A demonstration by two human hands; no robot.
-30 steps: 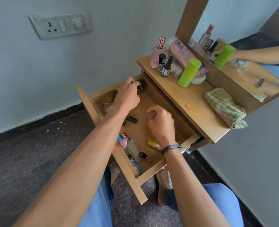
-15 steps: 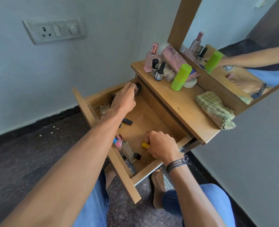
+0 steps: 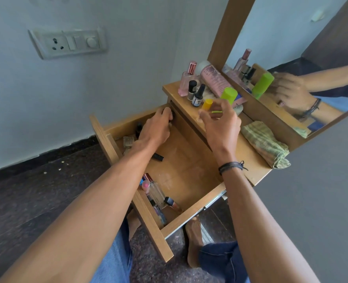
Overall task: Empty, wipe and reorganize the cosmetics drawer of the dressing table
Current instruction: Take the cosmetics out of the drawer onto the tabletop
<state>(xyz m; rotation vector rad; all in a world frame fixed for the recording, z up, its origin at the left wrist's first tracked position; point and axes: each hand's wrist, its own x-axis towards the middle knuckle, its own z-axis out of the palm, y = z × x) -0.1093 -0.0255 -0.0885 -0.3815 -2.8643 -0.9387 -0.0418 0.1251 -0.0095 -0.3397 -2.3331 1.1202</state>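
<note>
We're seeing the right hand (image 3: 220, 121) over the tabletop (image 3: 250, 152), fingers loosely curved about the yellow-capped bottle (image 3: 207, 104); we can't tell whether it's gripping it or letting go. The left hand (image 3: 156, 127) is reaching into the drawer (image 3: 105, 137), at its back corner, fingers curling round a small dark item (image 3: 171, 117). We're flagging one risk: the bottle is landing just beside the nail polish bottles (image 3: 197, 96) and the green tube (image 3: 228, 96), so a careless release is likely toppling them.
</note>
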